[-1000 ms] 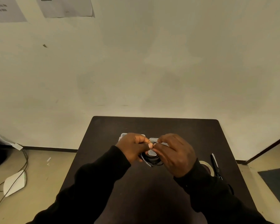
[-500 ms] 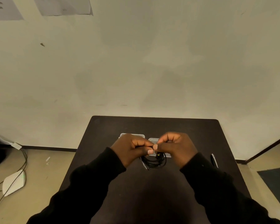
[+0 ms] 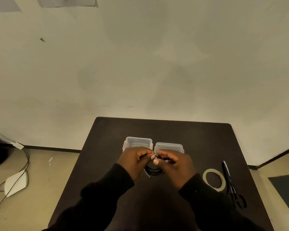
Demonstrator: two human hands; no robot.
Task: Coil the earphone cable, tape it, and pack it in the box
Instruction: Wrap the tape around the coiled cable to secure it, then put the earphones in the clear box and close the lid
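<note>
A black earphone cable [image 3: 153, 171] hangs in a small coil between my two hands above the dark table [image 3: 107, 147]. My left hand [image 3: 135, 161] and my right hand [image 3: 177, 167] both pinch the top of the coil, thumbs nearly touching. Just behind the hands stand a clear plastic box [image 3: 138, 142] and, to its right, its clear lid [image 3: 169, 146]. A roll of tape [image 3: 214, 179] lies flat on the table to the right of my right hand, with black scissors [image 3: 230, 184] beside it.
The table stands against a pale wall. On the floor at the left lie a white device [image 3: 15, 183] and a dark cord [image 3: 24, 165]. A dark mat [image 3: 287, 189] is on the floor at the right.
Both hands have kept hold of the coil and shifted slightly. The view tilted, so the box, lid, tape roll and scissors show more fully now.
</note>
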